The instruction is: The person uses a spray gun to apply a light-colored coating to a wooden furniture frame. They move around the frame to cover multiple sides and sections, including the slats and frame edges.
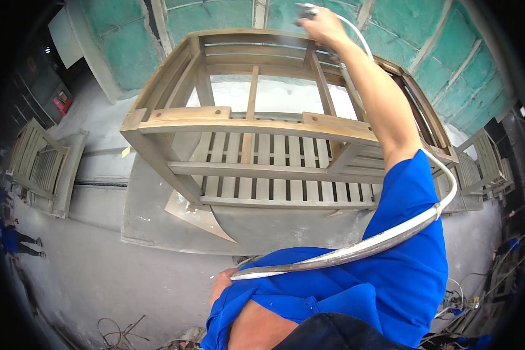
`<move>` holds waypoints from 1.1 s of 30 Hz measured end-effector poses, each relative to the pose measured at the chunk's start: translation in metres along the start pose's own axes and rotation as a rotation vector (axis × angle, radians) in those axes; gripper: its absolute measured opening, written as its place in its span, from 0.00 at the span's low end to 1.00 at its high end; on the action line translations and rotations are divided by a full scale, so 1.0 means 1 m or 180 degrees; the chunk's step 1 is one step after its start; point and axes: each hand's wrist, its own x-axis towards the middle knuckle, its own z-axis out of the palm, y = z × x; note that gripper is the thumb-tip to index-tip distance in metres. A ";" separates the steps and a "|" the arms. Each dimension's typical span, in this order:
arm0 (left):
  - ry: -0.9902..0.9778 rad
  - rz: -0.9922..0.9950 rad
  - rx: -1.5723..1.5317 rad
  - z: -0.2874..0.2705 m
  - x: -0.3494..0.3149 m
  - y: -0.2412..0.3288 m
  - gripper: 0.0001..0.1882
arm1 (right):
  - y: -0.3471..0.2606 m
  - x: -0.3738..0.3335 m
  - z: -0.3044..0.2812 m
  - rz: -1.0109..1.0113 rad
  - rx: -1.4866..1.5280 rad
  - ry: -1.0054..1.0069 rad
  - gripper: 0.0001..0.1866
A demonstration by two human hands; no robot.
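Note:
My right arm reaches far out over a large slatted wooden frame [256,125]. At its far top edge my right hand [325,28] is closed round a spray gun [307,11], its head turned to the left. A faint mist hangs beside the gun, over the frame's back rail. The frame has brown-grey rails, posts and a slatted lower shelf [274,157]. From the gun a white hose [449,186] loops past my right elbow and crosses my body beside a grey hose [356,249]. Both hoses run to my left hand [220,286], low by my side, its fingers mostly hidden.
The frame stands on a grey board [157,233] on the floor. Smaller slatted wooden pieces stand at left [38,160] and right [481,160]. Green-covered wall panels [420,41] rise behind. Loose cables [122,332] lie at lower left; a person [17,238] is at far left.

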 end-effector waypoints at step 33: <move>-0.0517 0.0684 -0.0174 0.006 0.074 -0.092 0.22 | -0.160 -0.016 0.158 -0.2403 -0.0525 0.0075 0.25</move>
